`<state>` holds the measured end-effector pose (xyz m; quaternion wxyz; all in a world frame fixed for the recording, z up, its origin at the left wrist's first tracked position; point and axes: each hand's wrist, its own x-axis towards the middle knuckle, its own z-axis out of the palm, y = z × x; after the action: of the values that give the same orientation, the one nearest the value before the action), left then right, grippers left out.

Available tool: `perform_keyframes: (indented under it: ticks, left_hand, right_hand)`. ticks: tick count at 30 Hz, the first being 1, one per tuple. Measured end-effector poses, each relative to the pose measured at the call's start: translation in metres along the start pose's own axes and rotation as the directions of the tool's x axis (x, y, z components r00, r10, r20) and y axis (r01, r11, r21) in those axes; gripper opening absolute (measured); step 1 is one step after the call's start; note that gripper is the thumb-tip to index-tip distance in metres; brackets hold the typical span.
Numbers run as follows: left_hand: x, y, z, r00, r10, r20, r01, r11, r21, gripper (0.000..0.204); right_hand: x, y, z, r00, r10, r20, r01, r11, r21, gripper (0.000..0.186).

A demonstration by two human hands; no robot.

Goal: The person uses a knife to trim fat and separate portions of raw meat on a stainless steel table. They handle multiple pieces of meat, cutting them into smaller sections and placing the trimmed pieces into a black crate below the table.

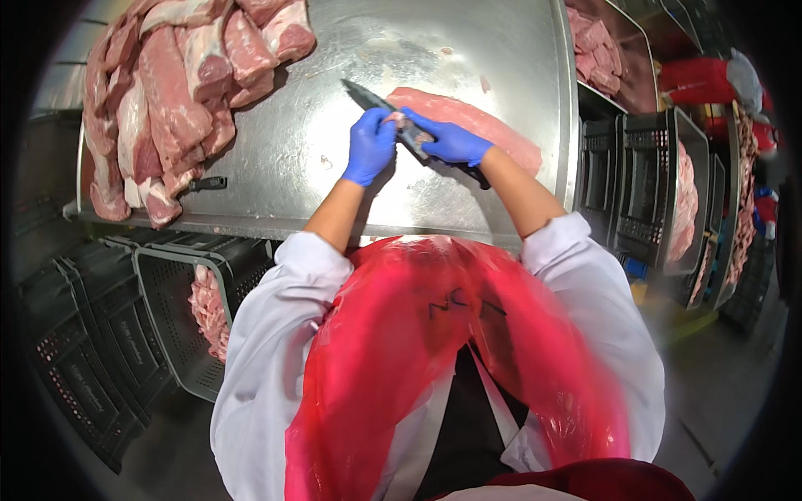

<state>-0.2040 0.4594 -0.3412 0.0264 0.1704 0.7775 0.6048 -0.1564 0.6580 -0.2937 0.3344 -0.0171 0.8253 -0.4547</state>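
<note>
A long pink cut of meat lies on the steel table in front of me. My right hand, in a blue glove, grips a dark knife whose blade points up and left over the meat's left end. My left hand, also gloved in blue, pinches a small scrap of meat right beside the blade. Both hands touch each other at the meat's left end.
A big heap of raw meat cuts fills the table's left side, with a second dark knife handle by it. Black plastic crates holding meat stand below left; more crates with meat stand at right.
</note>
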Motion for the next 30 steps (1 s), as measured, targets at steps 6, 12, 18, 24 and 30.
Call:
perform_keyframes:
  ticks: [6, 12, 18, 24, 30]
  left_hand:
    - [-0.050, -0.007, -0.051, 0.989, -0.097, -0.110, 0.087, 0.992, -0.095, 0.010]
    - [-0.078, 0.101, -0.120, 0.942, 0.010, -0.336, 0.036, 0.991, 0.130, 0.010]
    - [-0.203, 0.113, -0.359, 0.851, -0.029, -0.525, 0.279, 0.871, 0.405, 0.012]
    - [-0.212, 0.076, -0.287, 0.899, 0.115, -0.422, 0.365, 0.334, 0.869, 0.046]
    - [-0.046, 0.054, 0.029, 0.913, -0.015, 0.409, -0.317, 0.607, 0.729, 0.092]
  right_hand:
    - [-0.061, 0.024, 0.009, 0.951, -0.054, 0.304, 0.071, 0.996, -0.046, 0.067]
    - [-0.066, 0.018, 0.037, 0.945, -0.075, 0.317, 0.065, 0.997, 0.041, 0.069]
    - [-0.135, 0.071, 0.010, 0.999, 0.027, -0.037, -0.016, 0.961, 0.274, 0.076]
    - [-0.161, 0.119, 0.005, 0.955, -0.050, -0.293, 0.161, 0.916, 0.368, 0.076]
    - [-0.167, 0.129, 0.013, 0.871, -0.056, -0.489, 0.255, 0.901, 0.350, 0.078]
